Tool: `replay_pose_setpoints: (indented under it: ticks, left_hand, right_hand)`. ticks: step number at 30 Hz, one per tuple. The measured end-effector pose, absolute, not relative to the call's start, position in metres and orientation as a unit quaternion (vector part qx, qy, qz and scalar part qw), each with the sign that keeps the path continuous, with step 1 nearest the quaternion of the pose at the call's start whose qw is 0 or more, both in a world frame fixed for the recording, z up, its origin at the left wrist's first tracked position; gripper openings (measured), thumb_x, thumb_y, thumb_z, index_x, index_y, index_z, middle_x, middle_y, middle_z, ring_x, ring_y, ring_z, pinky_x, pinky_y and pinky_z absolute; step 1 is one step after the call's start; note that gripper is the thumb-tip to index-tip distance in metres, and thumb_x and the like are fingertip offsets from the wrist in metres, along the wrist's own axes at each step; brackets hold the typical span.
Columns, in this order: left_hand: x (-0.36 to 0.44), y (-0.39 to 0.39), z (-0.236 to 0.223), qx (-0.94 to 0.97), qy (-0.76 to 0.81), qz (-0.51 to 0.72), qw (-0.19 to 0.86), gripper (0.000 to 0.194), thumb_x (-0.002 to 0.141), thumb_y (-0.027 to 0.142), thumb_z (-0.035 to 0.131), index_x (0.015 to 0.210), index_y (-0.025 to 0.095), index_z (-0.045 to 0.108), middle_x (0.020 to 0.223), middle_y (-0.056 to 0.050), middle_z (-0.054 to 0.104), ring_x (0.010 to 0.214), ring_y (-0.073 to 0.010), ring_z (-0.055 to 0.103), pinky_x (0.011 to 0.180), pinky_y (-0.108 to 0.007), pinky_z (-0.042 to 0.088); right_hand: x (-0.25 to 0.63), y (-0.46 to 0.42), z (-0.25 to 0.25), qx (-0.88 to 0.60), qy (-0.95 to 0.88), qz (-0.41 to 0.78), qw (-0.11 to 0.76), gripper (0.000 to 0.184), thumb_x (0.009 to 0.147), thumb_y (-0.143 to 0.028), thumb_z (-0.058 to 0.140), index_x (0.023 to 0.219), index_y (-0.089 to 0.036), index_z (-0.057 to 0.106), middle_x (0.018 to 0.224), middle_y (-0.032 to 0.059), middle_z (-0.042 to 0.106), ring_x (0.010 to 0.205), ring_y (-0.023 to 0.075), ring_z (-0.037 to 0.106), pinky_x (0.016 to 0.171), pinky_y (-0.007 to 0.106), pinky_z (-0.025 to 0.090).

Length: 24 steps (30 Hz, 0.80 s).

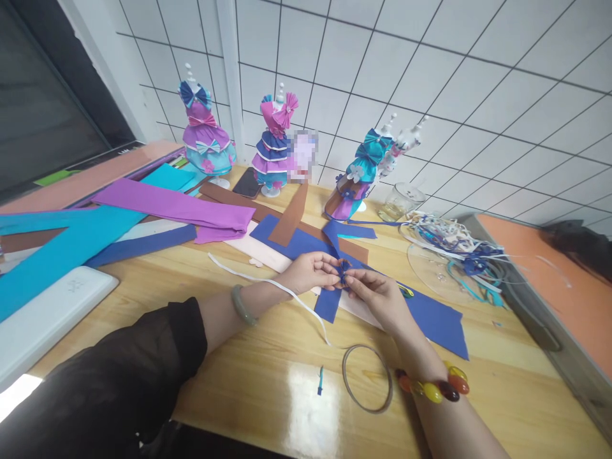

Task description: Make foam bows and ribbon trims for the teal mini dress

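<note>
Between the fingertips of both hands is a small pleated dark blue piece (342, 273), fanned like a little bow; its exact material is too small to tell. My left hand (313, 271) pinches it from the left, and my right hand (375, 292) pinches it from the right. Under the hands lie strips of dark blue sheet (433, 319) and a pale pink strip (363, 308). The green and yellow handle of a tool (406, 291) shows just past my right hand. A thin white strip (268, 280) curves beside my left wrist.
Dressed miniature mannequins (203, 137) stand along the tiled wall. Purple (176, 207), turquoise and brown strips spread over the left of the table. A glass cup (402, 201) and a pile of scraps (449, 242) are at right. A tape roll ring (367, 408) lies in front.
</note>
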<state>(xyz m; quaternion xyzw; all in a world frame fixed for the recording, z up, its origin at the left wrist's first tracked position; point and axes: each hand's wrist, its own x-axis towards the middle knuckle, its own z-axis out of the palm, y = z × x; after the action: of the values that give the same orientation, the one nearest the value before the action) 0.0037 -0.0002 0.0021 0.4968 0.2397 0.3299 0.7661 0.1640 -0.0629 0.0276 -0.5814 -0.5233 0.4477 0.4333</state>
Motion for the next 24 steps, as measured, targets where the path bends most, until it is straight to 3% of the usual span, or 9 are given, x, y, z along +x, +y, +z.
replay_pose_setpoints:
  ticks: [9, 17, 24]
  left_hand:
    - [0.002, 0.001, 0.006, 0.509, 0.261, 0.336, 0.748, 0.037, 0.061, 0.026, 0.07, 0.09, 0.008, 0.053, 0.068, -0.002, 0.057, 0.064, -0.014, 0.061, 0.059, -0.027, 0.049]
    - [0.001, 0.002, 0.006, 0.533, 0.282, 0.351, 0.716, 0.032, 0.064, 0.024, 0.067, 0.089, 0.009, 0.055, 0.068, -0.001, 0.056, 0.055, -0.0074, 0.055, 0.053, -0.022, 0.045]
    - [0.002, 0.002, 0.007, 0.533, 0.28, 0.363, 0.711, 0.036, 0.064, 0.022, 0.067, 0.095, 0.009, 0.054, 0.076, -0.002, 0.056, 0.063, -0.0072, 0.054, 0.058, -0.022, 0.046]
  right_hand:
    - [0.174, -0.062, 0.027, -0.591, -0.555, 0.418, 0.41, 0.028, 0.07, -0.041, 0.061, 0.084, -0.016, 0.063, 0.073, 0.003, 0.063, 0.057, 0.0108, 0.052, 0.057, 0.025, 0.044]
    - [0.175, -0.063, 0.029, -0.596, -0.621, 0.354, 0.366, 0.027, 0.076, -0.042, 0.054, 0.084, -0.018, 0.063, 0.075, 0.004, 0.063, 0.062, 0.0148, 0.054, 0.058, 0.028, 0.044]
    - [0.176, -0.063, 0.028, -0.591, -0.671, 0.287, 0.343, 0.023, 0.081, -0.036, 0.049, 0.086, -0.019, 0.063, 0.08, 0.0051, 0.063, 0.07, 0.0171, 0.056, 0.064, 0.029, 0.044]
